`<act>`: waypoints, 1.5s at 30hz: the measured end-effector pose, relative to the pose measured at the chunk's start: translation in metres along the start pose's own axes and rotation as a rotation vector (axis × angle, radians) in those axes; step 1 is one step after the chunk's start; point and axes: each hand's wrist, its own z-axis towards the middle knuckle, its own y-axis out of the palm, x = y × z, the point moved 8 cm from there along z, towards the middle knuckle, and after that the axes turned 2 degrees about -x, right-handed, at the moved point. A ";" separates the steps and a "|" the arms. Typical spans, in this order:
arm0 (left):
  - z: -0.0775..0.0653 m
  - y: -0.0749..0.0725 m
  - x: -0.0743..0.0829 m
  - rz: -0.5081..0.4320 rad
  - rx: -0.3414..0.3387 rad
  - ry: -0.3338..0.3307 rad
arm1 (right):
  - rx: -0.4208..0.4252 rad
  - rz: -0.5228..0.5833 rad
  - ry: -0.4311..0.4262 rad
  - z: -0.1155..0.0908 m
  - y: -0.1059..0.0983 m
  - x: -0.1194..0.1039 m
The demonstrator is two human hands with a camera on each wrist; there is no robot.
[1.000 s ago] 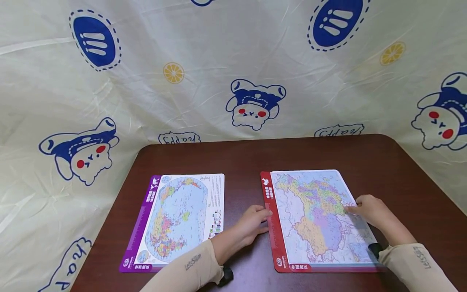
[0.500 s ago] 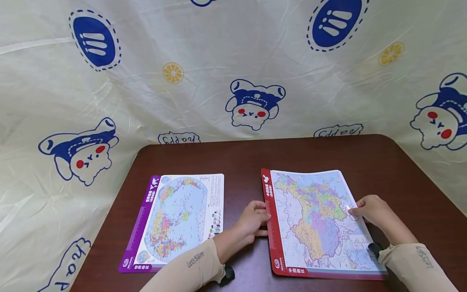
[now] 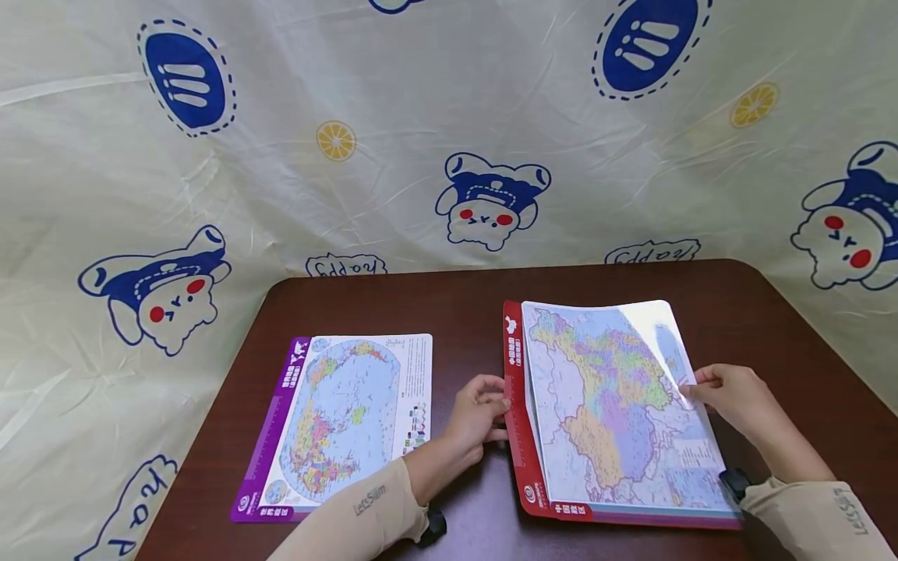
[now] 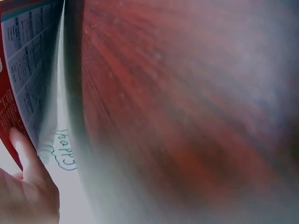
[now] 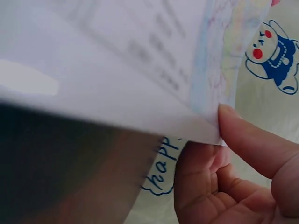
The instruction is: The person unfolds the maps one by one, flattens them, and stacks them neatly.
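Observation:
A flat map of China [image 3: 603, 405] with a red left border is raised at its far edge, over the right side of the table. My left hand [image 3: 477, 417] pinches the red border [image 3: 515, 413], thumb on top. My right hand [image 3: 733, 401] pinches the opposite edge between thumb and curled fingers. A narrow gap shows between border and map sheet. In the left wrist view the thumb of the left hand [image 4: 30, 186] lies on the red edge [image 4: 7, 102], beside printed text panels. The right wrist view shows the right hand [image 5: 252, 172] gripping the thin sheet [image 5: 140, 84] near its edge.
A world map [image 3: 344, 428] with a purple border lies flat on the left of the dark brown table [image 3: 463, 304]; my left forearm crosses its near right corner. Behind the table hangs a pale cloth [image 3: 393, 78] with printed blue bears and orange slices.
The China map's far edge has risen and tilted up, with glare on its upper right. A gap has appeared along the red border. My right hand has shifted slightly right; the left stays at its edge.

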 end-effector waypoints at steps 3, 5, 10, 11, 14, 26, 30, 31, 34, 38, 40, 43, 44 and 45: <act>-0.001 -0.004 0.007 -0.027 -0.004 0.019 | 0.019 0.024 -0.029 -0.006 -0.004 -0.015; -0.002 -0.008 0.013 -0.040 -0.005 0.030 | 0.033 0.027 -0.067 -0.011 -0.006 -0.028; -0.004 -0.019 0.026 -0.044 -0.010 0.045 | 0.076 0.044 -0.124 -0.020 -0.012 -0.054; -0.004 -0.022 0.029 -0.042 -0.010 0.045 | 0.079 0.057 -0.128 -0.021 -0.012 -0.058; -0.003 -0.031 0.034 -0.037 -0.001 0.044 | 0.081 0.093 -0.139 -0.021 -0.013 -0.066; -0.006 -0.068 0.050 -0.043 0.021 0.059 | 0.064 0.198 -0.131 -0.017 -0.019 -0.078; -0.009 -0.085 0.055 -0.040 0.058 0.070 | 0.067 0.216 -0.113 -0.016 -0.025 -0.075; -0.010 -0.090 0.056 -0.041 0.068 0.070 | 0.066 0.222 -0.108 -0.016 -0.027 -0.074; -0.013 -0.105 0.060 -0.035 0.107 0.071 | 0.067 0.242 -0.081 -0.015 -0.032 -0.069; -0.018 -0.128 0.069 -0.031 0.165 0.073 | 0.069 0.264 -0.026 -0.014 -0.041 -0.057; -0.020 -0.140 0.076 -0.039 0.189 0.078 | 0.077 0.267 0.001 -0.013 -0.047 -0.050; -0.023 -0.155 0.087 -0.063 0.196 0.115 | 0.108 0.266 0.026 -0.011 -0.055 -0.036; -0.025 -0.160 0.092 -0.069 0.190 0.133 | 0.122 0.270 0.034 -0.010 -0.058 -0.031; -0.027 -0.164 0.096 -0.069 0.178 0.152 | 0.138 0.272 0.042 -0.009 -0.061 -0.025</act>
